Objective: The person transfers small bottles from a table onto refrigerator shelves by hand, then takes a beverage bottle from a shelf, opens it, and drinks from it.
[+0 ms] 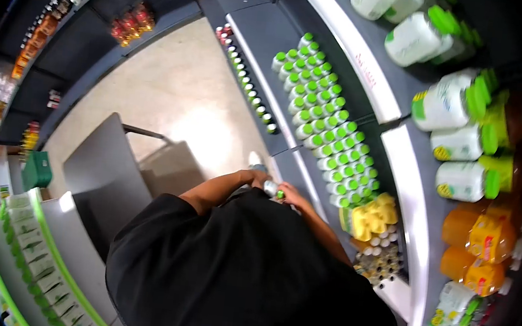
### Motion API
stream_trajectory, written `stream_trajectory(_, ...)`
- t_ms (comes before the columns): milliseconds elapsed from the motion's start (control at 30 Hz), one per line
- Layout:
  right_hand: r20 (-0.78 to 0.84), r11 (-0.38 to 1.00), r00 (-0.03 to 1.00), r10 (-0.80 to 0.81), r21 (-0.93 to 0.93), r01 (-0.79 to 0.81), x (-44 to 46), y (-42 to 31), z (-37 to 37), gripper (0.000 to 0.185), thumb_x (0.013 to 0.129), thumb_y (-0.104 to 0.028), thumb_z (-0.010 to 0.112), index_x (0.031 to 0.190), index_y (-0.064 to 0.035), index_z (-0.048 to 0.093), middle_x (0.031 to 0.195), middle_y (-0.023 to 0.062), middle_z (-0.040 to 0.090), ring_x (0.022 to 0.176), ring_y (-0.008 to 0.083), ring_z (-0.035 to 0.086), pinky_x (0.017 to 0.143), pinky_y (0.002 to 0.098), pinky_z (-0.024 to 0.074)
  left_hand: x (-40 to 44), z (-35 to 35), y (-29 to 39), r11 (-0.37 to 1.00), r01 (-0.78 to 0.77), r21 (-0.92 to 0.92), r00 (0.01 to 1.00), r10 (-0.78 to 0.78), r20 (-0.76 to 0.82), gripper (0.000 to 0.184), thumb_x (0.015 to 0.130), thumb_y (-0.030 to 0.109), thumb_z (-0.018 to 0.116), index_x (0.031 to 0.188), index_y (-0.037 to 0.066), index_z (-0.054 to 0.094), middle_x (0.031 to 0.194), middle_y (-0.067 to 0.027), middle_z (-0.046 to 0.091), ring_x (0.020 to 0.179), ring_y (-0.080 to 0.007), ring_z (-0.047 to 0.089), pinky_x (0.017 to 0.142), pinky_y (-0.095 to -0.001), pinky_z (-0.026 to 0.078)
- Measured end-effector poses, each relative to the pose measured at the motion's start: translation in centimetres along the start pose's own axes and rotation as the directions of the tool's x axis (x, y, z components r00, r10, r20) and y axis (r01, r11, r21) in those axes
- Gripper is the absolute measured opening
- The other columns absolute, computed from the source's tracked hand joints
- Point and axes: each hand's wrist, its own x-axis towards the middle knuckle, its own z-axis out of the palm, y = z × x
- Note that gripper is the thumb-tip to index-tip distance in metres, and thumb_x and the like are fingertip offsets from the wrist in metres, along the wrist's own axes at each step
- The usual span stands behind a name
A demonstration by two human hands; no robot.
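In front of my black shirt, near the middle of the head view, I hold a small white bottle (270, 188) with a green cap. My left hand (259, 177) is closed around the body end of the bottle. At the capped end is my right hand (291, 195), its fingers bent against the green cap. Parts of both hands and the lower side of the bottle are hidden or too small to make out. Just to the right, rows of white bottles with green caps (326, 124) stand on a dark shelf (257, 24).
A grey table (108, 174) stands on the left over a pale floor (154, 80). Yellow bottles (374, 218) adjoin the green-capped rows. An upper shelf on the right carries large white jars (447, 107) and orange bottles (481, 236). A green bin (37, 170) sits far left.
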Motion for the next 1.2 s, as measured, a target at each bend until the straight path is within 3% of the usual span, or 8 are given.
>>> stream_trajectory(67, 0.046, 0.991, 0.993, -0.106, -0.079, 0.110, -0.9, -1.3, -1.3, 0.020, 0.089, -0.028, 0.055, 0.097, -0.0094, 0.056, 0.072, 0.0012, 0.054, 0.057, 0.0116, 0.052, 0.047, 0.0244, 0.0405, 0.6, -1.9, 1.0, 0.972, -0.177, -0.153, 0.982, 0.184, 0.037, 0.060, 0.061, 0.038, 0.076, 0.113, 0.012, 0.058, 0.111, -0.0121, 0.063, 0.103, -0.0292, 0.059, 0.086, -0.0382, 0.045)
stream_trajectory(167, 0.074, 0.970, 0.997, -0.002, -0.243, 0.020, -1.7, -3.9, -3.5, 0.020, 0.090, -0.031, 0.056, 0.091, -0.0120, 0.053, 0.071, -0.0011, 0.054, 0.057, 0.0077, 0.050, 0.049, 0.0229, 0.0391, -0.6, -5.1, 5.2, 0.956, -0.057, -0.288, 0.992, 0.086, 0.088, 0.062, 0.061, 0.029, 0.076, 0.117, 0.013, 0.055, 0.105, -0.0095, 0.064, 0.103, -0.0252, 0.060, 0.087, -0.0366, 0.046)
stream_trajectory(400, 0.118, 0.985, 0.989, 0.088, -0.159, -0.068, -3.0, -7.2, -4.2, 0.023, 0.089, -0.035, 0.057, 0.089, -0.0123, 0.054, 0.073, -0.0038, 0.051, 0.062, 0.0064, 0.047, 0.054, 0.0205, 0.0381, -0.4, -8.6, 6.7, 0.987, 0.063, -0.149, 0.991, -0.044, 0.128, 0.058, 0.060, 0.028, 0.077, 0.114, 0.017, 0.060, 0.104, -0.0066, 0.065, 0.100, -0.0233, 0.060, 0.086, -0.0361, 0.045)
stream_trajectory(800, 0.028, 0.976, 0.978, -0.206, -0.074, 0.207, -2.5, -3.8, -1.6, 0.028, 0.084, -0.031, 0.064, 0.096, -0.0069, 0.057, 0.080, 0.0005, 0.055, 0.074, 0.0101, 0.050, 0.065, 0.0240, 0.0403, -2.1, -6.5, 4.1, 0.975, -0.100, -0.197, 0.995, 0.102, 0.002, 0.042, 0.071, 0.025, 0.069, 0.111, 0.014, 0.062, 0.107, -0.0074, 0.065, 0.102, -0.0236, 0.059, 0.089, -0.0334, 0.044)
stream_trajectory(933, -0.072, 0.984, 0.981, -0.178, -0.034, 0.176, 0.3, 0.7, -0.1, 0.025, 0.079, -0.028, 0.066, 0.092, -0.0092, 0.057, 0.075, 0.0018, 0.057, 0.063, 0.0113, 0.053, 0.053, 0.0269, 0.0421, -3.6, -3.2, 3.6, 0.987, -0.085, 0.133, 0.993, 0.095, -0.068, 0.048, 0.078, 0.029, 0.066, 0.121, 0.011, 0.055, 0.111, -0.0097, 0.062, 0.103, -0.0239, 0.059, 0.091, -0.0306, 0.043)
stream_trajectory(1067, -0.101, 0.985, 0.980, -0.171, -0.007, 0.171, -1.3, 1.4, 3.0, 0.024, 0.079, -0.029, 0.065, 0.094, -0.0106, 0.057, 0.071, 0.0012, 0.055, 0.057, 0.0115, 0.052, 0.047, 0.0272, 0.0395, -2.1, 2.4, -2.4, 0.965, -0.220, 0.143, 0.967, 0.235, -0.096, 0.041, 0.076, 0.027, 0.069, 0.113, 0.014, 0.058, 0.109, -0.0073, 0.063, 0.103, -0.0215, 0.060, 0.091, -0.0324, 0.043)
stream_trajectory(1100, -0.119, 0.989, 0.983, -0.140, 0.026, 0.144, -0.8, 2.6, 3.5, 0.023, 0.080, -0.028, 0.064, 0.094, -0.0106, 0.058, 0.072, 0.0010, 0.055, 0.057, 0.0110, 0.050, 0.048, 0.0261, 0.0381, -6.4, 0.2, 2.7, 0.997, 0.049, -0.059, 0.991, -0.055, -0.120, 0.054, 0.070, 0.035, 0.069, 0.119, 0.017, 0.056, 0.109, -0.0126, 0.064, 0.104, -0.0301, 0.061, 0.090, -0.0391, 0.046)
stream_trajectory(1200, -0.117, 0.979, 0.981, -0.152, 0.121, 0.166, -0.2, 5.0, 5.9, 0.020, 0.082, -0.028, 0.063, 0.095, -0.0122, 0.059, 0.076, -0.0014, 0.054, 0.066, 0.0088, 0.050, 0.054, 0.0247, 0.0386, -8.9, 1.1, 3.3, 0.988, 0.134, -0.075, 0.987, -0.139, -0.075, 0.058, 0.065, 0.040, 0.072, 0.118, 0.018, 0.059, 0.105, -0.0134, 0.066, 0.101, -0.0288, 0.062, 0.089, -0.0381, 0.046)
